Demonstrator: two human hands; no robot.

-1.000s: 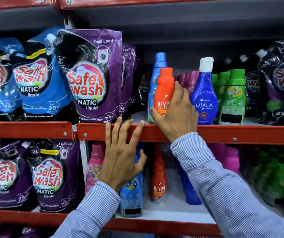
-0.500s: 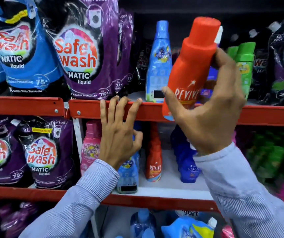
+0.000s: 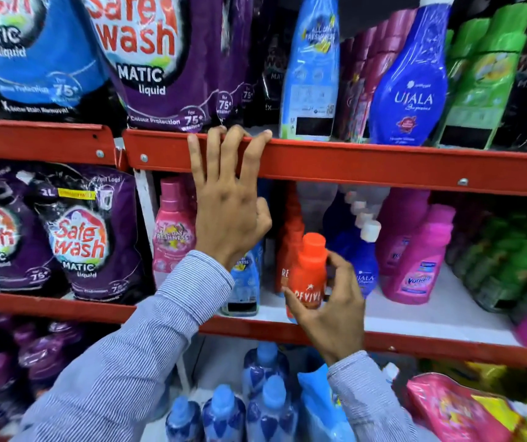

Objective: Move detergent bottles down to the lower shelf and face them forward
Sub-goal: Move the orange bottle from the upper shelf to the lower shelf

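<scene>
Right hand (image 3: pixel 332 309) wrapped around an orange Revive bottle (image 3: pixel 307 275), label outward, at the front edge of the lower shelf (image 3: pixel 415 317), another Revive bottle (image 3: pixel 289 247) just behind, left hand (image 3: pixel 228 205) up-left, fingers hooked over the upper shelf rail (image 3: pixel 367 162)

Both arms reached up from below in striped blue-grey sleeves.

The left hand (image 3: pixel 228 215) lay back-outward, its four fingers (image 3: pixel 215 154) hooked over the front edge of the upper shelf (image 3: pixel 351 162) and the thumb tucked under that edge. The right hand (image 3: pixel 332 309) sat lower, at the front edge of the shelf below, thumb and fingers curled around the lower body of an orange bottle (image 3: pixel 308 274) held upright, wrist bent back toward the sleeve.
</scene>
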